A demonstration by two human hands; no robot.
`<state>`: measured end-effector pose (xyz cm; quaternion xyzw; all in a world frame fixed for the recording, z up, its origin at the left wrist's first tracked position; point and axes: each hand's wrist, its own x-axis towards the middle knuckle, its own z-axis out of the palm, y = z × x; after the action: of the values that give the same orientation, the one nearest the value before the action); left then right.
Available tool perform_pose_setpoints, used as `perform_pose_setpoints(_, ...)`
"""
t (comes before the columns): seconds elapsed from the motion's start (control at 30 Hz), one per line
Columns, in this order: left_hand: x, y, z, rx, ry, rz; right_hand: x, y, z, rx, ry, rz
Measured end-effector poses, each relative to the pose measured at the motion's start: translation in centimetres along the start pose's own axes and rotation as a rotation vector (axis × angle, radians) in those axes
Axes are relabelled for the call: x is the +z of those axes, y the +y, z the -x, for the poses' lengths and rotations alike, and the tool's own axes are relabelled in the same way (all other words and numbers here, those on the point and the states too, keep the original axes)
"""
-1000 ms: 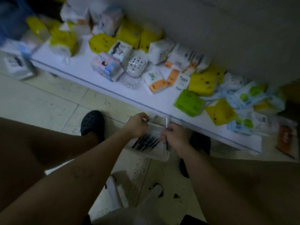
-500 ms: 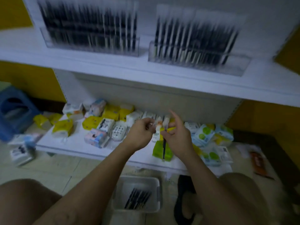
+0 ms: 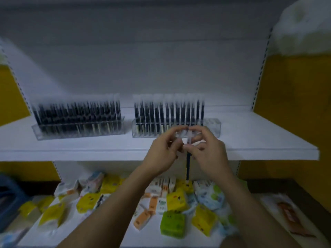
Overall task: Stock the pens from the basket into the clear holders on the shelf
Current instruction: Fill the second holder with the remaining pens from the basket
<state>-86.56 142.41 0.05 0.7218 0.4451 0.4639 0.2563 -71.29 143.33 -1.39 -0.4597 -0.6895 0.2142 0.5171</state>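
Two clear holders stand side by side on the shelf point(image 3: 259, 138) — the left holder point(image 3: 78, 128) at about ten o'clock from my hands looks packed across its width, while the right holder point(image 3: 176, 127) sits straight ahead at twelve o'clock with what seems an empty stretch at its right end. That gap is, I judge, why I have my hands raised just in front of that end rather than over the other one.

My left hand point(image 3: 161, 154) and right hand point(image 3: 209, 149) meet almost fingertip to fingertip, both pinching at the pale cap end of one pen point(image 3: 188, 167). The dark barrel hangs straight down from the pinch toward six o'clock, so the pen is upright, the way its neighbours stand in their slots. I think I hold it by the top with both hands to steady and aim it, since the slots are narrow. Motion blur keeps me from telling exactly which fingers close on the cap, or whether my left hand holds a second small clear piece.

Down at six o'clock the lower shelf point(image 3: 44, 237) is littered with yellow, green and orange packets point(image 3: 172, 224), which have no part in this job. The basket is out of view, so I cannot say how many pens are left; the step in hand, as I read it, is seating this one in the right holder.
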Motion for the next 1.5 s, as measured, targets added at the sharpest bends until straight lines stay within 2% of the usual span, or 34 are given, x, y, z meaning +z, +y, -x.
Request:
perform_pose_setpoints(0.13, 0.2, 2.3, -3.4, 0.055, 0.037, 0.050, -3.0, 0.1, -2.7, -0.012, 0.079, -0.003)
perform_pose_setpoints(0.43, 1.2, 5.8, -10.7, 0.229, 0.129, -0.064, -7.2, -0.3, -9.7, -0.089, 0.283, 0.032)
perform_pose_setpoints(0.73, 1.8, 5.4, -14.8, 0.327, 0.221, -0.110, -6.4, 0.9, -14.0, -0.139, 0.333, 0.029)
perform_pose_setpoints(0.87, 2.2, 4.8, -15.4, 0.287, 0.190, -0.136, -6.0, 1.9, -14.4, -0.125, 0.279, 0.048)
perform_pose_setpoints(0.97, 2.3, 4.5, -15.6, 0.243, 0.176, -0.186, -5.6, 2.6, -13.9, -0.102, 0.169, 0.072)
perform_pose_setpoints(1.03, 2.2, 4.4, -15.8, 0.211, 0.162, -0.234, -5.4, 3.0, -13.5, -0.109, 0.093, 0.169)
perform_pose_setpoints(1.27, 1.3, 5.4, -15.8, 0.221, 0.249, -0.196, -6.7, 3.0, -12.9, -0.074, -0.121, 0.353)
perform_pose_setpoints(1.5, 1.4, 5.8, -16.0, 0.192, 0.245, -0.258, -7.1, 3.3, -13.2, -0.039, -0.168, 0.360)
